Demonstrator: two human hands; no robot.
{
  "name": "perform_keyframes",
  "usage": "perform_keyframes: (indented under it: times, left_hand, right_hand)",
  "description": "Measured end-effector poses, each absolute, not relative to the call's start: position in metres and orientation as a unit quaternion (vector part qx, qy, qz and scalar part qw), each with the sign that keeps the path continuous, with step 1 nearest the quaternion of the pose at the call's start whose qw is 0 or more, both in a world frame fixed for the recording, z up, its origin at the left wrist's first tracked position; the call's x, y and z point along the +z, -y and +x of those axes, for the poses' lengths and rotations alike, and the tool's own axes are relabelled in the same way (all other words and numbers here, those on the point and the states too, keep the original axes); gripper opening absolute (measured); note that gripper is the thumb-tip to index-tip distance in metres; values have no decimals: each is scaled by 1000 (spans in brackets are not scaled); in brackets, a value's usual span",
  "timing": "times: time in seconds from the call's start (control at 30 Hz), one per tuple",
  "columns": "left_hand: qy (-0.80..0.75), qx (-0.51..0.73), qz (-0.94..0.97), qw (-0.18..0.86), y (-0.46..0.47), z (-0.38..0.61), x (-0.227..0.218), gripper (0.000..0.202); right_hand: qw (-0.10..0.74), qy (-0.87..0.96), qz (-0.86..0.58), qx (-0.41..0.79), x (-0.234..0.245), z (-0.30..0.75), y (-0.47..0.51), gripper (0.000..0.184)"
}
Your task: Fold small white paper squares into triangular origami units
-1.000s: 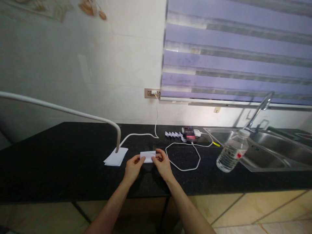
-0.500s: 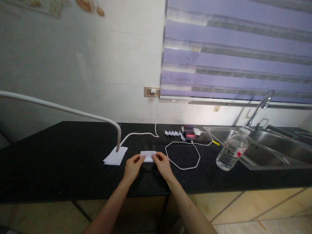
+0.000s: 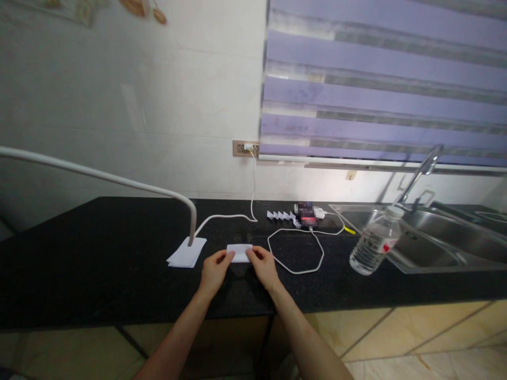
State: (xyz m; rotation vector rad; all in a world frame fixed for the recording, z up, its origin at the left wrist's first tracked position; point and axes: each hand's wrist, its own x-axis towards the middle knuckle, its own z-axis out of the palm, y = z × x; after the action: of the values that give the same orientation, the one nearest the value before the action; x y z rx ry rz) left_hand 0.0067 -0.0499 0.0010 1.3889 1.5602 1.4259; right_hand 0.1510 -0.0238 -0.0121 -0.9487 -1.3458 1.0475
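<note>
A small folded white paper point(image 3: 238, 252) lies on the black countertop point(image 3: 99, 253) in front of me. My left hand point(image 3: 214, 270) pinches its left edge with curled fingers. My right hand point(image 3: 264, 267) pinches its right edge the same way. Both hands rest low on the counter, close together, with the paper flat between them.
A stack of white papers point(image 3: 186, 253) sits left under a white lamp arm point(image 3: 119, 182). A white cable point(image 3: 295, 253) loops to the right. Several small folded papers point(image 3: 281, 215) line the back. A plastic water bottle point(image 3: 370, 244) stands beside the steel sink point(image 3: 435, 237).
My right hand's fingers have lowered onto the paper's right edge. The paper now lies flatter. The view has shifted slightly.
</note>
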Motion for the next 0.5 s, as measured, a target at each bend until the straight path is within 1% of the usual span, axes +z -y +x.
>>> perform_keyframes:
  times: [0.37,0.5]
  left_hand:
    - [-586,531,531,305,50,7,2,31]
    - [-574,556,511,315,48,8,2,33]
  right_hand:
    - [562,561,-430,429,-7,152,25,28]
    - [566,563,-428,423,-11,152,24,29]
